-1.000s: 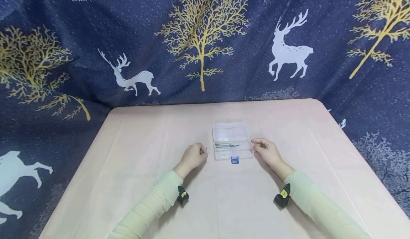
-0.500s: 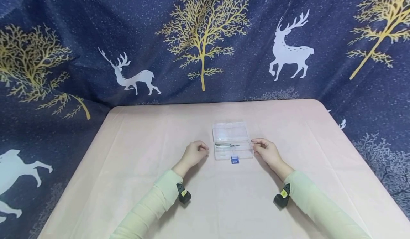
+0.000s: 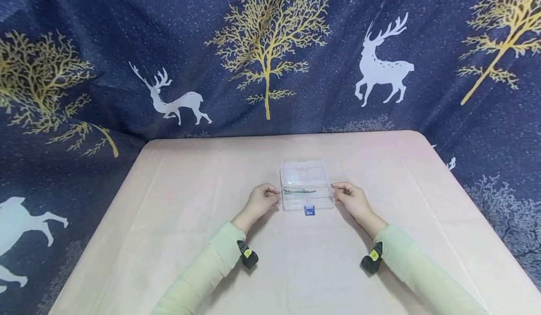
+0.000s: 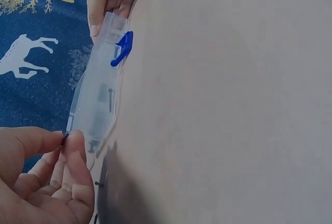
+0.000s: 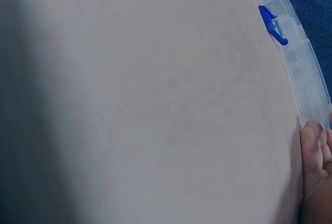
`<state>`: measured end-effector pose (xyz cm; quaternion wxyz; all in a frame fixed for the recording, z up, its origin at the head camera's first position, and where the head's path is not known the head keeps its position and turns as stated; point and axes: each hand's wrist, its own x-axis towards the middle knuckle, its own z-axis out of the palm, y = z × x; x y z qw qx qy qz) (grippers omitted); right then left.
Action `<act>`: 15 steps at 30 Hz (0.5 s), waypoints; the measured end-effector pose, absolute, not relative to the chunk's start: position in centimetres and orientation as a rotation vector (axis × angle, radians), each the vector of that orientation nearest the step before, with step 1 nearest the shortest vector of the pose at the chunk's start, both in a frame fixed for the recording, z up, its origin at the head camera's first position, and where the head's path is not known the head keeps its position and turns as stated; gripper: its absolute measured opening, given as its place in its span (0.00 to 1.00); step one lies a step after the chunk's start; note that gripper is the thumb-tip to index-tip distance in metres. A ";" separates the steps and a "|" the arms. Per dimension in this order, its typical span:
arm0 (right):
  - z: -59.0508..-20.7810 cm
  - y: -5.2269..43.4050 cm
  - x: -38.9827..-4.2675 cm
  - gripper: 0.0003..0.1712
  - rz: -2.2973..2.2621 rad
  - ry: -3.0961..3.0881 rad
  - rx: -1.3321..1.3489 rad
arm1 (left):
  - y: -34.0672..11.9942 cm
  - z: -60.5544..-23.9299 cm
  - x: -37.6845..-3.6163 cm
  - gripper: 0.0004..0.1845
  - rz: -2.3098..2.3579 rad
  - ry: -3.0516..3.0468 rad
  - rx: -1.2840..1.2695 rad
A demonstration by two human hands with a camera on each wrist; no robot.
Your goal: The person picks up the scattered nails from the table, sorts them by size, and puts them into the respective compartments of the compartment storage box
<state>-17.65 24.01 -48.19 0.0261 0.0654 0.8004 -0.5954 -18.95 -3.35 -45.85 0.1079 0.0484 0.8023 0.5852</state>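
Note:
A clear plastic box (image 3: pixel 305 201) lies with its lid open at the middle of the pink table (image 3: pixel 169 211), a blue latch (image 3: pixel 310 210) on its near side. Several thin metal nails (image 3: pixel 299 191) lie inside. My left hand (image 3: pixel 272 193) is at the box's left end and pinches a small dark nail (image 4: pixel 65 138) between thumb and forefinger. My right hand (image 3: pixel 343 191) grips the box's right end, its thumb (image 4: pixel 95 19) over the end wall. The right wrist view shows the box (image 5: pixel 298 68), its latch (image 5: pixel 272 25) and my right fingers (image 5: pixel 313 154) at its end.
One small dark nail (image 4: pixel 98 184) lies on the cloth near my left hand. A dark blue curtain (image 3: pixel 270 57) with deer and gold trees hangs behind and beside the table. The table's edges fall off at left and right.
My left hand has moved right, from a little way off to the box's left end, still pinching the small nail. The right hand and the box have stayed in place.

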 end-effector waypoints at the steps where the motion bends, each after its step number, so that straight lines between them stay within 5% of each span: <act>1: -48.2 24.0 -17.7 0.19 -1.841 2.474 0.207 | -3.2 -45.8 -19.0 0.05 1.724 2.359 0.143; 15: -48.4 24.1 -17.8 0.19 -1.839 2.487 0.209 | -1.3 -44.8 -18.8 0.05 1.669 2.413 0.263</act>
